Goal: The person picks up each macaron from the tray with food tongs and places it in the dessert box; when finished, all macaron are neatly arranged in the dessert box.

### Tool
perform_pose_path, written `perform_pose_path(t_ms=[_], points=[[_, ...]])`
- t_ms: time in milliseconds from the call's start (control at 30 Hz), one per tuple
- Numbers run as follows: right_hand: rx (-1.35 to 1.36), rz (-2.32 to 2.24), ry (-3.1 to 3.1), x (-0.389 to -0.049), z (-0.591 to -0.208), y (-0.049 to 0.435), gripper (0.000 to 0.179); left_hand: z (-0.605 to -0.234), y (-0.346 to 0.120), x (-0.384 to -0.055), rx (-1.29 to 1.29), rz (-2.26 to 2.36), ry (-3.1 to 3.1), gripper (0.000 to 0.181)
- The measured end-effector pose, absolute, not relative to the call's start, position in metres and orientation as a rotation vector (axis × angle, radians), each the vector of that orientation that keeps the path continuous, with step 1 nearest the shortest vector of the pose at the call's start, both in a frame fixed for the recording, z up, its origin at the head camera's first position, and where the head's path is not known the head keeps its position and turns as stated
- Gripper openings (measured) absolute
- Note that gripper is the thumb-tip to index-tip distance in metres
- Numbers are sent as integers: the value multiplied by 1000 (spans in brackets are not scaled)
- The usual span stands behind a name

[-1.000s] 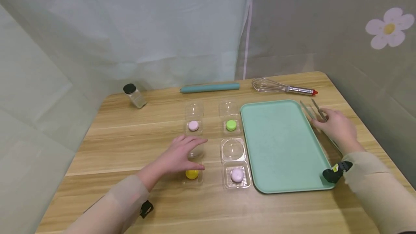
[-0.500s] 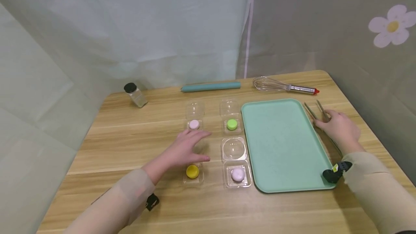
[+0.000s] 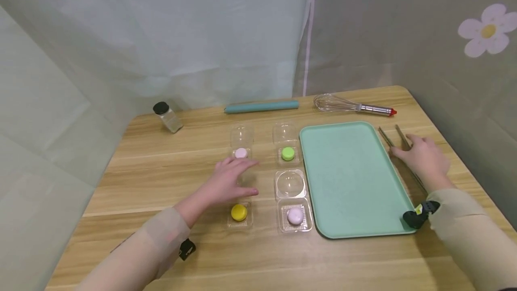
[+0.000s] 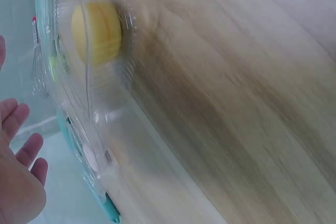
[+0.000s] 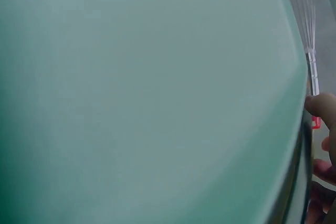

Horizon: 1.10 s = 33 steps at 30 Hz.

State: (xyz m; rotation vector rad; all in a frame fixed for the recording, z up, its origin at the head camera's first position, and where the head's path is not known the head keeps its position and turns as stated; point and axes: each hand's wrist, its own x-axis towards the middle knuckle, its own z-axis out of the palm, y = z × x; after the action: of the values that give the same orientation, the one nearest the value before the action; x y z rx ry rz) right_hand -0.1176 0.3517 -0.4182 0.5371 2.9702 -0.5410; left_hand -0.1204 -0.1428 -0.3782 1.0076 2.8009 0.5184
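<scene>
In the head view my left hand hovers with fingers and thumb spread over the clear plastic box that holds a yellow macaron. It holds nothing and hides the box's lid. In the left wrist view the yellow macaron shows through clear plastic, the fingers apart from it. At the tray's right side my right hand grips metal tongs, thumb on one arm and fingers by the other. The tong tips stand apart, pointing to the back. The hand partly hides the tongs.
A mint-green tray lies beside the right hand. Other open clear boxes hold a pink macaron, a green macaron and a lilac macaron. Along the back lie a whisk, a teal roll and a black-capped jar.
My left hand has moved away from me, uncovering the yellow macaron, then shifted slightly left. The right hand has drifted slightly right, and the tong tips stand a little wider apart.
</scene>
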Motion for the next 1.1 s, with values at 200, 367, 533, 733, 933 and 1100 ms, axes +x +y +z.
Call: perform_pose_path(t_ms=[200, 367, 533, 733, 933, 1100], points=[[389, -552, 3096, -120, -410, 341, 87, -379, -138, -124, 1026, 485, 2812, 78], [164, -628, 3137, -126, -402, 319, 81, -384, -127, -127, 990, 465, 2801, 80], [-62, -690, 3076, -129, -397, 291, 78, -387, -118, -128, 955, 455, 2780, 83], [-271, -767, 3054, -128, -399, 264, 69, -389, -109, -127, 956, 377, 2793, 83], [-467, -826, 2987, -125, -402, 238, 65, -391, -105, -126, 921, 312, 2822, 84], [-628, -845, 2899, -120, -406, 219, 65, -395, -101, -126, 905, 272, 2848, 87]])
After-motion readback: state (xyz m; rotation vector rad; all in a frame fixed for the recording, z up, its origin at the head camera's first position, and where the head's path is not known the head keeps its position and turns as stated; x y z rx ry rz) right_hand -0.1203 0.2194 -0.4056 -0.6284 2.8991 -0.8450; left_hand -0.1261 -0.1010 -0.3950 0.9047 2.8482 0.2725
